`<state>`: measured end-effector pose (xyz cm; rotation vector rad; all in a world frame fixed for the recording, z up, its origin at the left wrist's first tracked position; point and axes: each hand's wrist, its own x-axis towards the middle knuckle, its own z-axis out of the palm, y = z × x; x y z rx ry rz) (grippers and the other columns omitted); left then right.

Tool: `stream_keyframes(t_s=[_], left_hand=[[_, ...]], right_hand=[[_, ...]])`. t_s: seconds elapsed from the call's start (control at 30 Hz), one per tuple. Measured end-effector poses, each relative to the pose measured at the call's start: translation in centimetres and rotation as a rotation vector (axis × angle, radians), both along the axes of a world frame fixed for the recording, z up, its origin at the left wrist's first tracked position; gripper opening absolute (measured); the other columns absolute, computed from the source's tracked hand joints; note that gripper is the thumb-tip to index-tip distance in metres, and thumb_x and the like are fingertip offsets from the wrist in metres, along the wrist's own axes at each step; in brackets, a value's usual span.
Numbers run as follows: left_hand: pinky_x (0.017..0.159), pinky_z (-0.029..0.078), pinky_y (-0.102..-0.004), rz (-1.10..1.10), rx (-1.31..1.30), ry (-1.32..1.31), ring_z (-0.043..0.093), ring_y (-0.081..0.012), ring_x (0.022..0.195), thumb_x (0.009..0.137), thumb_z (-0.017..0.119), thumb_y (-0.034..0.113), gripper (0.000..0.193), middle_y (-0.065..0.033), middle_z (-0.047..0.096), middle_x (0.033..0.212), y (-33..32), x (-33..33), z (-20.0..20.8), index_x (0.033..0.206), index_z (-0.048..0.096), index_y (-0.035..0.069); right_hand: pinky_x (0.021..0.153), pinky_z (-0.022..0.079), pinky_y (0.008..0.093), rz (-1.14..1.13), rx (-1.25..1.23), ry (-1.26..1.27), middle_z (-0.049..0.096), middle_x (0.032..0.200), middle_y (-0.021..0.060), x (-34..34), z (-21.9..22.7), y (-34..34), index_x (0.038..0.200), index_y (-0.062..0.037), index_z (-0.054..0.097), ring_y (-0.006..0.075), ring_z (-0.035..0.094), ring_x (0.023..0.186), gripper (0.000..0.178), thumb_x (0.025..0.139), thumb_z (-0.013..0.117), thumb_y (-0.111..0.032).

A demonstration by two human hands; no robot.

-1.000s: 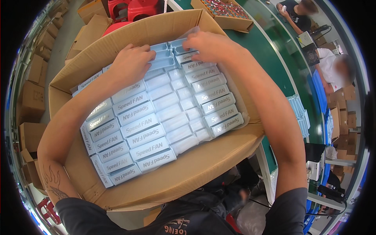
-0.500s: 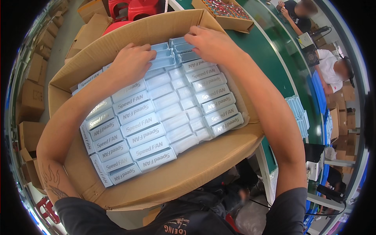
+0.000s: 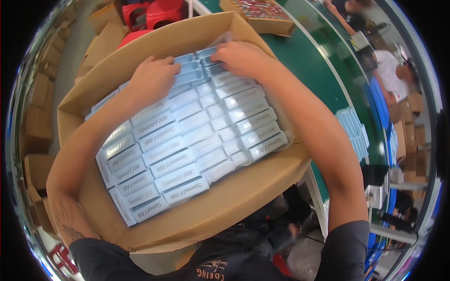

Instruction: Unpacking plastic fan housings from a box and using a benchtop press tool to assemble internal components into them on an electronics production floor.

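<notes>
Green tabletop (image 3: 281,51) runs along your right in the head view, with an open carton of small multicoloured items (image 3: 272,27) at its far end and a stack of light-blue parts (image 3: 354,131) farther down. Past it sit two people, one in a white shirt (image 3: 388,70), the other in dark clothing (image 3: 358,19). Red stools (image 3: 164,14) show beyond your work, and brown cartons (image 3: 40,126) line the left side. Before you, a large open carton (image 3: 211,220) holds rows of light-blue boxes (image 3: 161,150). Your left hand (image 3: 154,75) lies over the far rows, fingers bent; your right hand (image 3: 239,56) curves over the far right end, beside clear film (image 3: 226,36). You can't tell whether either hand pinches a box.
</notes>
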<state>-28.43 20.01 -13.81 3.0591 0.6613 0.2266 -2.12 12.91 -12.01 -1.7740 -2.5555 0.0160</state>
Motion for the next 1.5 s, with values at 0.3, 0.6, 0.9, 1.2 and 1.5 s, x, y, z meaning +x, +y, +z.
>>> stream_keyframes(t_s=[0.3, 0.6, 0.9, 1.2, 1.5], left_hand=[[0.086, 0.05, -0.0465, 0.076, -0.07, -0.064, 0.063, -0.0384, 0.098, 0.086, 0.068, 0.004, 0.015, -0.0154, 0.064, 0.103, -0.5, -0.4, 3.4, 0.101, 0.064, 0.003], [0.104, 0.044, -0.0336, 0.017, -0.541, -0.399, 0.062, -0.0209, 0.117, 0.093, 0.061, -0.002, 0.029, -0.0139, 0.069, 0.124, -6.5, 2.4, 11.2, 0.121, 0.063, -0.008], [0.095, 0.049, -0.0438, -0.811, -0.146, -0.134, 0.064, -0.036, 0.108, 0.088, 0.072, 0.007, 0.02, -0.011, 0.07, 0.116, -21.1, 21.4, 13.8, 0.108, 0.068, 0.004], [0.09, 0.051, -0.0454, -0.892, -0.089, 0.14, 0.067, -0.0338, 0.101, 0.086, 0.073, 0.007, 0.017, -0.0072, 0.071, 0.109, -22.6, 29.3, 6.2, 0.103, 0.07, 0.007], [0.088, 0.053, -0.0433, -0.854, 0.025, 0.212, 0.067, -0.0315, 0.103, 0.085, 0.072, 0.005, 0.015, -0.0081, 0.069, 0.109, -21.4, 29.9, 5.0, 0.1, 0.071, 0.008]], right_hand=[[0.081, 0.056, 0.0488, -0.019, 0.253, 0.281, 0.071, 0.1, 0.0133, -0.2, 2.6, -1.3, 0.089, -0.0117, 0.073, 0.0357, 0.07, 0.098, 0.009, 0.083, 0.067, -0.016], [0.085, 0.055, 0.0373, -0.211, 0.714, 0.419, 0.074, 0.102, 0.0131, 10.0, 13.3, -21.1, 0.108, -0.0055, 0.075, 0.0258, 0.071, 0.093, 0.027, 0.086, 0.074, -0.021], [0.079, 0.053, 0.0354, -0.803, 0.584, 0.343, 0.076, 0.094, 0.0131, 21.7, 9.4, -34.7, 0.108, -0.004, 0.076, 0.0225, 0.068, 0.084, 0.024, 0.09, 0.069, -0.018], [0.08, 0.052, 0.0404, -0.829, 0.492, 0.114, 0.073, 0.097, 0.0163, 28.3, 8.4, -36.5, 0.109, -0.0057, 0.074, 0.0333, 0.067, 0.088, 0.025, 0.088, 0.071, -0.018], [0.085, 0.057, 0.049, -0.819, 0.194, 0.022, 0.074, 0.106, 0.0155, 29.8, 5.0, -24.0, 0.105, -0.0115, 0.075, 0.0359, 0.071, 0.1, 0.025, 0.083, 0.066, -0.007]])
